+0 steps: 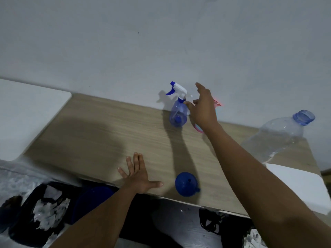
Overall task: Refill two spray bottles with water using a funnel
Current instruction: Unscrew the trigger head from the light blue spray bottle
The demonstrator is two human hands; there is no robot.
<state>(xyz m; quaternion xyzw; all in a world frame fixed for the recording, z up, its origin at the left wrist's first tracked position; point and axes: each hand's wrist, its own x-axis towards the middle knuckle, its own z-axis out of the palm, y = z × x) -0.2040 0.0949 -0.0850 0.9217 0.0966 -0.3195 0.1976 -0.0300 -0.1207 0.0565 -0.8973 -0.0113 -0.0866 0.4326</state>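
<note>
A wood-grain table (107, 133) is running along a pale wall. On it, a blue spray bottle (177, 111) is standing at twelve o'clock, a blue funnel (186, 184) is lying at six, and a large clear water bottle (279, 136) is sitting at three. The left hand (138, 178) is resting flat at seven.

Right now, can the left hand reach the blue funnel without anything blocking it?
Probably yes. The left hand lies flat on the table, and the blue funnel sits just beside its thumb with only bare wood between them.
</note>
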